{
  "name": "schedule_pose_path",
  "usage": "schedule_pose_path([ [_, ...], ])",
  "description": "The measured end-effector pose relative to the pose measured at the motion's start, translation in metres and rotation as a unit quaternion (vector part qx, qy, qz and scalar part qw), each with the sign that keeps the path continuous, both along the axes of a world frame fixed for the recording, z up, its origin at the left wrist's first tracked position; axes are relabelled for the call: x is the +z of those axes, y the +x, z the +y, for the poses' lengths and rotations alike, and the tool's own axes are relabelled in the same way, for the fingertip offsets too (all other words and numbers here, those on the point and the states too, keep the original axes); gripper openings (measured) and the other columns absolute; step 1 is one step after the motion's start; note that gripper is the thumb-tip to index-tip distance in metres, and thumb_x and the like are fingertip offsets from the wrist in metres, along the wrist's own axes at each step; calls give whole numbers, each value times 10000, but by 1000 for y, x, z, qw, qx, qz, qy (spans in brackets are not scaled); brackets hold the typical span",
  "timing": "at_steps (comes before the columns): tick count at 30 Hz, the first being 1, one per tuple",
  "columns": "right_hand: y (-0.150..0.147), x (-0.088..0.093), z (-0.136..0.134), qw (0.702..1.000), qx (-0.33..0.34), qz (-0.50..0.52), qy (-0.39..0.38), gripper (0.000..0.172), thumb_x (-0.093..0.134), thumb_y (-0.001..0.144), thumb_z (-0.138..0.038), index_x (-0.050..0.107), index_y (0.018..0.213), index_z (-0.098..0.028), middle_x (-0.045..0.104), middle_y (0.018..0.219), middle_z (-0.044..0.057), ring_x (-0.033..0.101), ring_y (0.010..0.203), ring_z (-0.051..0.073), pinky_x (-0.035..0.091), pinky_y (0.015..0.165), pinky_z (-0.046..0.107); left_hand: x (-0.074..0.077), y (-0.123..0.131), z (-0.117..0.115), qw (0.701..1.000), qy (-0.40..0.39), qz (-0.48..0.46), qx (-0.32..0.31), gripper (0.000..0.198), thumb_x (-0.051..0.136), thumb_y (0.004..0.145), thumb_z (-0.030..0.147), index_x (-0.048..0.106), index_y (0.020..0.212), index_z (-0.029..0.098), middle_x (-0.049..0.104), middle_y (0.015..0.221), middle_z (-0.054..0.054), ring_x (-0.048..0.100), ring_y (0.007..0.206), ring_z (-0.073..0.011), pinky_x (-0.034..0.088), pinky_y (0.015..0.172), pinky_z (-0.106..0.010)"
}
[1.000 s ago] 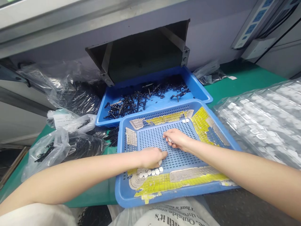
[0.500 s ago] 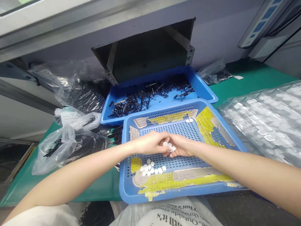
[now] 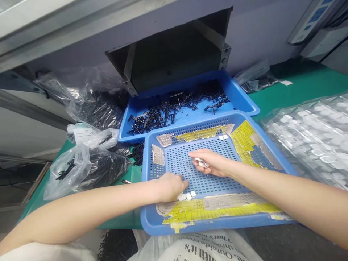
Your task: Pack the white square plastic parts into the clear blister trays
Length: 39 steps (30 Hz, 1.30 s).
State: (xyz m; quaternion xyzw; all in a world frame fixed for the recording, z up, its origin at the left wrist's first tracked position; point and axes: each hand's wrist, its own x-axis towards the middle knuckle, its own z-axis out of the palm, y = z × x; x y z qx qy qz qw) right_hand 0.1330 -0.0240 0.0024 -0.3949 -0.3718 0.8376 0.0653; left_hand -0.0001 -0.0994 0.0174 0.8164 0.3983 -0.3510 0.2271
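Note:
My right hand [image 3: 208, 163] is above the middle of a blue perforated basket [image 3: 148, 145], closed around several small white square caps [image 3: 201, 162]. Its thumb lies over the top of them. My left hand [image 3: 171, 186] reaches down into the basket's near left corner, over the spot where white caps lie. Most of its fingers are hidden under the back of the hand, so its grip does not show. Loose white caps [image 3: 187, 196] sit just beside its fingertips. At the basket's far right corner lie a few more caps [image 3: 223, 137].
Behind the basket, a blue tray [image 3: 244, 103] holds black plastic parts [image 3: 152, 121] below a dark wall opening [image 3: 174, 58]. Plastic bags of black parts [image 3: 106, 172] stand left. On the right lies clear packaging with many white pieces [image 3: 318, 137]. Yellow tape [image 3: 195, 214] lines the basket.
My hands have come apart. The left one has moved down and left onto the caps in the near corner, while the right stays over the basket holding its caps.

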Motion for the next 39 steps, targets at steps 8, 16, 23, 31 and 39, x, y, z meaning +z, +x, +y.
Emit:
schedule_pose_path([
  [8,0,0,-2,999,29,25,4,232,582,659,-269,425,553,-135,409,418,-57,384,323,23,211,242,98,5,-8,14,996,-14,-54,74,89,478,646,160,486,731,187,567,668,-34,529,611,-198,363,460,-250],
  [16,-4,2,3,991,-120,-27,46,192,492,714,-168,383,558,-149,399,447,-58,350,310,17,187,242,108,-20,8,12,986,85,-89,109,713,665,522,436,329,1080,146,441,947,-109,518,694,-248,416,519,-306],
  [23,-4,3,10,979,-185,-57,63,212,450,739,-172,366,545,-148,364,426,-65,306,295,5,147,244,103,-29,34,30,971,101,-158,146,619,542,695,375,214,1166,143,365,1081,-169,525,811,-261,443,627,-344],
  [31,-4,7,15,975,-203,-45,84,179,472,728,-186,380,578,-155,395,474,-60,336,321,9,164,247,105,-24,36,34,970,92,-199,104,123,418,702,115,476,808,140,509,807,-76,520,734,-192,429,644,-289],
  [39,7,3,20,971,-199,-107,73,157,505,717,-262,426,633,-155,428,487,-48,373,317,19,204,247,105,23,18,52,956,73,-213,187,115,410,671,91,513,673,142,548,604,0,535,597,-122,405,553,-203],
])
